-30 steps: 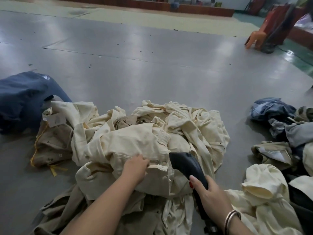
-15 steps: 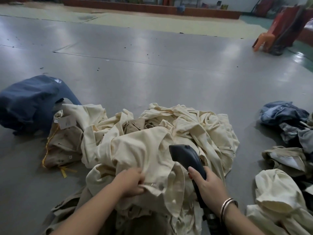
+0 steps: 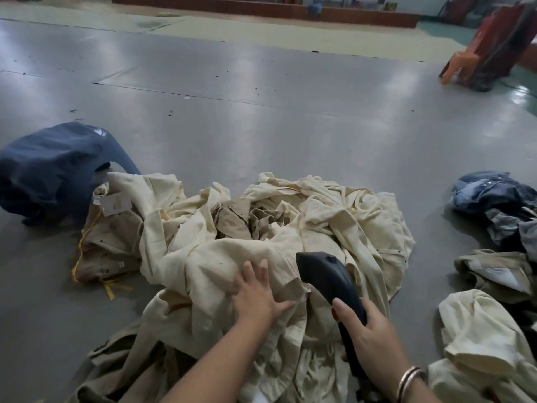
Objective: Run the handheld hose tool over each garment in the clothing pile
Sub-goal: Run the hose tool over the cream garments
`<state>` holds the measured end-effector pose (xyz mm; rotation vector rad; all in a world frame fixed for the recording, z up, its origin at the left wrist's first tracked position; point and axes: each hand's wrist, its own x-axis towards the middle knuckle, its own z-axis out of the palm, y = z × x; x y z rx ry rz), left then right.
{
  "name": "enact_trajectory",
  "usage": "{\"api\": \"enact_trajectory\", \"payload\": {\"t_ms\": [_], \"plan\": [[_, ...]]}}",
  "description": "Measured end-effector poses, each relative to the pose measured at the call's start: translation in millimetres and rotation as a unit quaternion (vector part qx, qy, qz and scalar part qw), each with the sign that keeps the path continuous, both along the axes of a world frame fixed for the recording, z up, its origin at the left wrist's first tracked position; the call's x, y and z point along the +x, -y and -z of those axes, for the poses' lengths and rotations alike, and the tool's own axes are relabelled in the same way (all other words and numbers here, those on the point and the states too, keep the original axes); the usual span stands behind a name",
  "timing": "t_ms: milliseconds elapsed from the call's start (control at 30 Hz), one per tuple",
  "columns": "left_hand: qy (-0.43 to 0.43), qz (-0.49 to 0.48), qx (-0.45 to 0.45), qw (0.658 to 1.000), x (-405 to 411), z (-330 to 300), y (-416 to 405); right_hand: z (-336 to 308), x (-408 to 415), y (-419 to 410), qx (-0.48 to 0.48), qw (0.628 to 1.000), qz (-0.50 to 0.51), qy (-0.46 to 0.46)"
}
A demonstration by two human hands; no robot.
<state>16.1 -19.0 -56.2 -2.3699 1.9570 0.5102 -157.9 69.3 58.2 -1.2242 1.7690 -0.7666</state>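
A heap of cream garments (image 3: 334,225) lies on the grey floor in front of me, with tan pieces (image 3: 241,219) showing in its middle and at its left. My left hand (image 3: 258,295) lies flat on the top cream garment (image 3: 203,257), fingers spread and straight. Just right of it, my right hand (image 3: 369,330) grips the handle of the black handheld hose tool (image 3: 325,274). The tool's head points forward and hovers over the cream cloth near the middle of the heap. Its lower end is hidden behind my wrist.
A dark blue garment (image 3: 49,167) sits at the left, beside a tan piece with a paper tag (image 3: 116,205). More clothes lie at the right: denim (image 3: 491,190), olive (image 3: 494,271) and cream (image 3: 479,338). An orange plastic chair (image 3: 459,65) stands far right. Bare grey floor (image 3: 261,126) stretches ahead.
My left hand let go of the bunched cream cloth and now lies flat on it with fingers spread. The tool stays over the same spot.
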Motion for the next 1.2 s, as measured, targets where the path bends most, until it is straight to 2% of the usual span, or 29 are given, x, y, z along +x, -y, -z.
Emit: {"api": "enact_trajectory", "payload": {"t_ms": [100, 133, 167, 200, 233, 267, 300, 333, 367, 400, 433, 467, 500, 533, 567, 600, 633, 667, 767, 800, 867, 900, 967, 1033, 1100, 1200], "plan": [[0.022, -0.04, -0.02, 0.999, 4, 1, 18, -16, -11, -10, -0.008, 1.0, -0.001, 0.017], [-0.023, -0.065, -0.028, 0.997, 10, -3, 28, -22, -17, -12, -0.009, 1.0, 0.001, 0.025], [-0.109, -0.111, -0.039, 0.987, 16, -12, 38, -28, -22, -13, -0.006, 0.999, 0.008, 0.032], [-0.244, -0.19, -0.054, 0.95, 19, -28, 47, -34, -29, -14, -0.006, 0.999, 0.02, 0.041], [-0.415, -0.279, -0.075, 0.863, 19, -48, 56, -41, -36, -15, -0.011, 0.998, 0.038, 0.051], [-0.578, -0.339, -0.088, 0.737, 15, -76, 64, -46, -43, -16, -0.022, 0.996, 0.06, 0.061], [-0.703, -0.34, -0.094, 0.617, 11, -105, 70, -53, -49, -17, -0.036, 0.993, 0.084, 0.071], [-0.791, -0.303, -0.1, 0.522, 9, -134, 76, -59, -56, -19, -0.052, 0.99, 0.108, 0.079], [-0.848, -0.258, -0.113, 0.448, 10, -160, 80, -65, -60, -20, -0.069, 0.984, 0.135, 0.09], [-0.88, -0.216, -0.128, 0.402, 14, -183, 84, -73, -64, -22, -0.084, 0.978, 0.164, 0.103], [-0.89, -0.189, -0.149, 0.388, 20, -200, 87, -82, -67, -24, -0.095, 0.971, 0.188, 0.115], [-0.88, -0.181, -0.167, 0.406, 28, -213, 86, -88, -70, -26, -0.101, 0.965, 0.207, 0.122], [-0.855, -0.181, -0.182, 0.451, 39, -216, 82, -91, -73, -28, -0.105, 0.961, 0.221, 0.13], [-0.81, -0.165, -0.185, 0.532, 50, -213, 73, -93, -75, -33, -0.104, 0.96, 0.215, 0.146], [-0.728, -0.138, -0.178, 0.647, 62, -199, 63, -96, -76, -36, -0.101, 0.96, 0.203, 0.166], [-0.634, -0.112, -0.165, 0.747, 73, -176, 50, -95, -76, -37, -0.097, 0.961, 0.193, 0.174], [-0.56, -0.09, -0.142, 0.811, 84, -148, 38, -97, -73, -37, -0.103, 0.962, 0.188, 0.17], [-0.513, -0.103, -0.096, 0.847, 96, -119, 26, -98, -67, -38, -0.115, 0.964, 0.186, 0.152], [-0.417, -0.175, 0.018, 0.892, 118, -51, -9, -88, -50, -40, -0.128, 0.973, 0.17, 0.087], [-0.37, -0.204, 0.014, 0.906, 118, -38, -18, -80, -44, -40, -0.1, 0.98, 0.15, 0.085], [-0.233, -0.243, -0.076, 0.939, 111, -24, -23, -65, -31, -39, -0.046, 0.988, 0.123, 0.08], [-0.199, -0.209, -0.142, 0.947, 104, -26, -22, -57, -26, -40, -0.028, 0.99, 0.119, 0.073], [-0.19, -0.042, -0.237, 0.952, 85, -33, -16, -44, -18, -43, -0.009, 0.992, 0.103, 0.065], [-0.149, 0.09, -0.23, 0.957, 66, -37, -7, -37, -12, -47, 0.012, 0.995, 0.09, 0.052], [-0.058, 0.105, -0.195, 0.973, 55, -31, 6, -36, -7, -49, 0.037, 0.996, 0.077, 0.041], [0.108, 0.036, -0.052, 0.992, 58, -25, 24, -42, -4, -50, 0.056, 0.997, 0.052, 0.03]]}}
